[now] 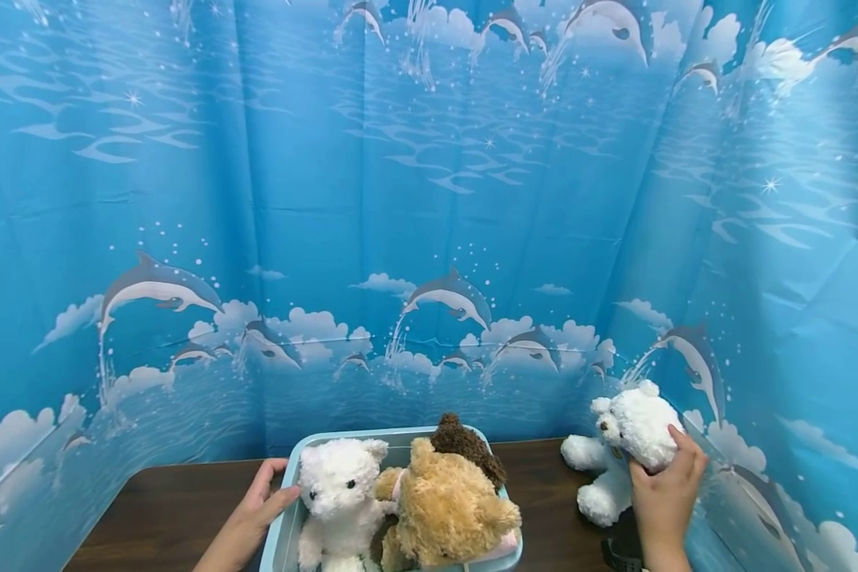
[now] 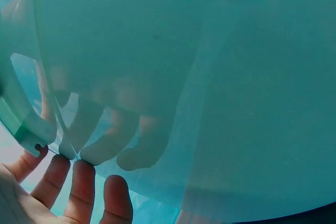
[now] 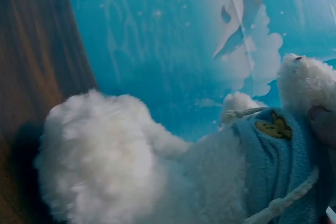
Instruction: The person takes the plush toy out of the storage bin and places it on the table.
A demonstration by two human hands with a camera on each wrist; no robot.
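My left hand (image 1: 253,508) rests at the left side of a light blue plastic bin (image 1: 275,524), its fingertips touching the outer wall in the left wrist view and its thumb by the rim. Inside sit a white teddy bear (image 1: 339,485), a tan plush toy (image 1: 446,508) and a dark brown plush toy (image 1: 468,446), partly covered by the tan one. To the right, my right hand (image 1: 668,485) grips another white teddy bear (image 1: 639,425) at its head. That bear wears blue clothing (image 3: 278,150) with a small yellow-brown badge, seen in the right wrist view.
The dark wooden table (image 1: 543,492) extends under the bin and the held bear. A blue curtain (image 1: 429,199) printed with dolphins hangs behind and along both sides. A dark wristband (image 1: 620,556) shows by the right wrist.
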